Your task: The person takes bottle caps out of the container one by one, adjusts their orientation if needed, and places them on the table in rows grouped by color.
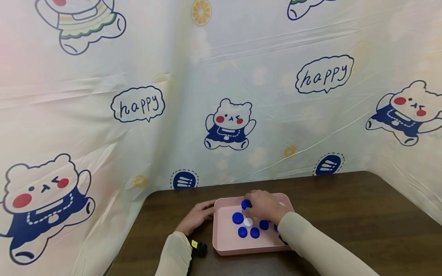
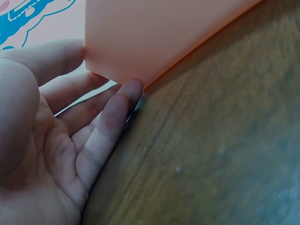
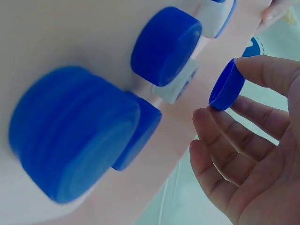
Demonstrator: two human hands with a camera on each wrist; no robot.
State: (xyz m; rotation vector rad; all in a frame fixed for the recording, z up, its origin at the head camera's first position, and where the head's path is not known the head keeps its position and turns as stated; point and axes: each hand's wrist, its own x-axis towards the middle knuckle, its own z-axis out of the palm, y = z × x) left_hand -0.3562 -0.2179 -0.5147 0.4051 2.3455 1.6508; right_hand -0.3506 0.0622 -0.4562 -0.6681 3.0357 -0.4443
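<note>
My right hand [image 1: 264, 205] reaches over a shallow pink tray [image 1: 219, 237]. In the right wrist view, its thumb and fingers pinch a blue bottle cap [image 3: 228, 86] whose hollow side shows; the other fingers are loosely bent. Several blue caps [image 1: 243, 232] and a white cap [image 1: 248, 222] lie in the tray below; the right forearm partly covers some of them. My left hand [image 1: 197, 217] is at the tray's left side. In the left wrist view, its extended fingertips [image 2: 133, 86] touch the outside of the tray wall near a corner.
The tray stands on a dark brown wooden table [image 1: 338, 207]. Behind and beside the table hangs a pale curtain [image 1: 269, 126] printed with bears. A black band with a yellow tag [image 1: 194, 243] sits at the left wrist.
</note>
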